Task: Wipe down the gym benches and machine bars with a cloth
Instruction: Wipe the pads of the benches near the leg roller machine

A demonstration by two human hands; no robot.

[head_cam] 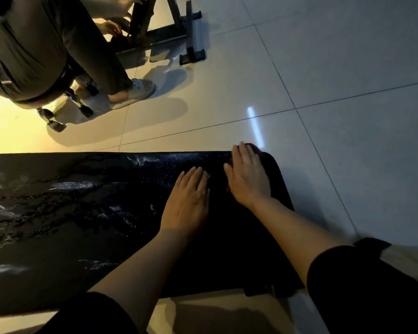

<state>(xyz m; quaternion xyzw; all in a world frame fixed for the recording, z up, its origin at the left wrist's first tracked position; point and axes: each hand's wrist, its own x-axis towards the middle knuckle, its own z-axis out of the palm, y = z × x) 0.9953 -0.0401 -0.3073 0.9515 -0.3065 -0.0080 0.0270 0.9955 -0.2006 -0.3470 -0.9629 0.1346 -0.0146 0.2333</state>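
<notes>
The left hand [187, 196] lies flat with straight fingers on the black bench pad [70, 213], holding nothing. Just beside it, the right hand [247, 174] presses flat on a dark cloth [275, 186] spread over the pad's right end. Wet, shiny streaks cover the pad to the left, so that stretch seems wiped or soaked already; the end under the cloth looks in progress. The machine bars [155, 34], attended by another person [34, 49], appear left to do.
</notes>
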